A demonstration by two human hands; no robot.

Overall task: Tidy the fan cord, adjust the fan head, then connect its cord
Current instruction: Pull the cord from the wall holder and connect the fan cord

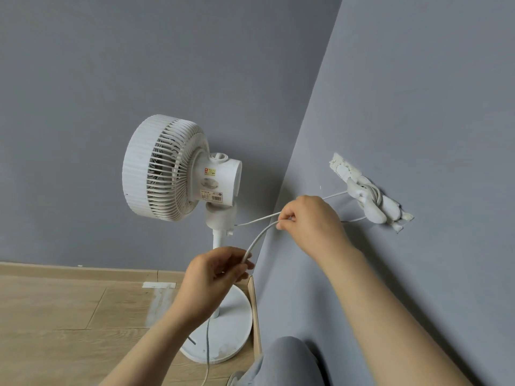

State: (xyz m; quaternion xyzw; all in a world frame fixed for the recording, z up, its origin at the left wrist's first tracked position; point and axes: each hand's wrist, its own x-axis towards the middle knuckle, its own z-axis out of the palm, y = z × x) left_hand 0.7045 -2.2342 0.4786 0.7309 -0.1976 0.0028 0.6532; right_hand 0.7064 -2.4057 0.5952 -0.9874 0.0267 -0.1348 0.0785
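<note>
A white pedestal fan (167, 168) stands in the room corner, its head turned to the left, on a round base (231, 330). Its white cord (257, 239) leaves the neck and runs to my right hand (309, 221), which pinches it between fingertips beside the right wall. From there a loop of cord curves down to my left hand (214, 270), which holds it in curled fingers in front of the fan's pole. More cord hangs from my left hand down over the base. A wall socket (367, 199) on the right wall holds white plugs and a bundled cord.
Grey walls meet in the corner just behind the fan. A wooden floor (55, 316) spreads to the left, with a strip of white tape. A wooden skirting edge (255, 310) runs along the right wall beside the base. My grey-clad knee (284, 360) is at the bottom.
</note>
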